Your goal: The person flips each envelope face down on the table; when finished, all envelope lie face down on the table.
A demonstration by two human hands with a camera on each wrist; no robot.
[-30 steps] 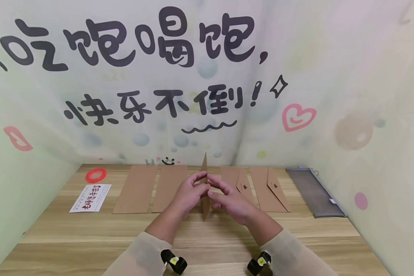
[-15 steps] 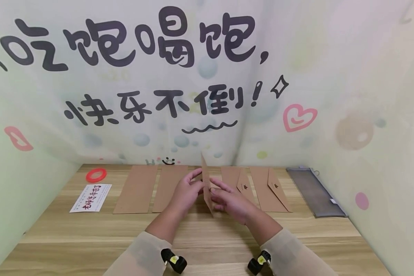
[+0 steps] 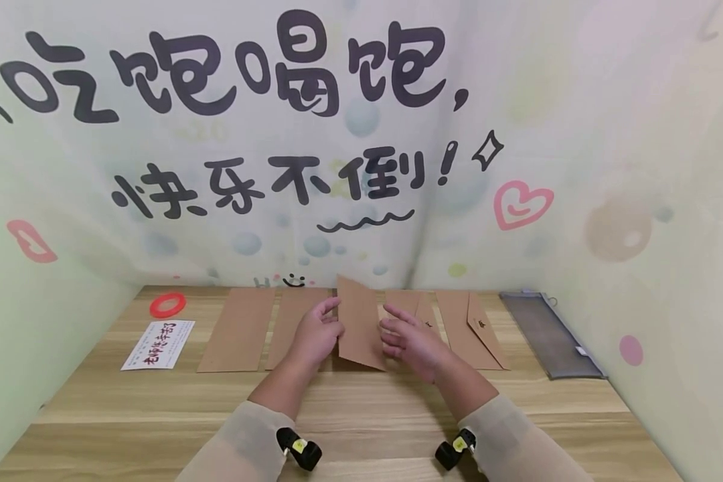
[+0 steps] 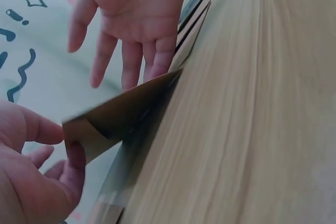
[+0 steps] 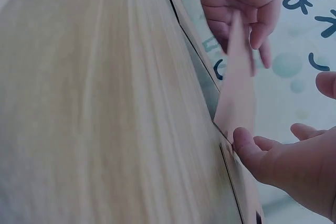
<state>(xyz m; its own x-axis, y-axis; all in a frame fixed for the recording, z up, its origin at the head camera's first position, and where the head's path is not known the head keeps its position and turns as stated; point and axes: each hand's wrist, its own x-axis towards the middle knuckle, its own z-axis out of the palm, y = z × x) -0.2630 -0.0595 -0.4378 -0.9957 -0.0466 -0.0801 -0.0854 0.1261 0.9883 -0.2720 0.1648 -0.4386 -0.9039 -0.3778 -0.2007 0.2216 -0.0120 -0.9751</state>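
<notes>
My left hand [image 3: 318, 335] pinches the left edge of a brown paper envelope [image 3: 359, 325] at the middle of the table. Its plain face shows in the head view, tilted up from the table on its left side. In the left wrist view, thumb and fingers grip the raised edge of the envelope [image 4: 126, 106]. My right hand [image 3: 414, 345] is beside the envelope's right edge, fingers extended and apart. The right wrist view shows the right hand [image 5: 294, 161] with its thumb by the envelope's lower end; whether it touches is unclear.
Two plain brown envelopes [image 3: 236, 331] lie left. Two flap-side-up envelopes [image 3: 460, 328] lie right, one partly behind my right hand. A grey mesh pouch [image 3: 551, 335] is far right. A red ring [image 3: 167, 306] and a white card [image 3: 158, 345] lie far left, before the printed wall cloth.
The envelope has turned from edge-on to lying lower, with its plain face showing. My right hand has drawn off to the right; the left hand has shifted slightly left, still holding the edge.
</notes>
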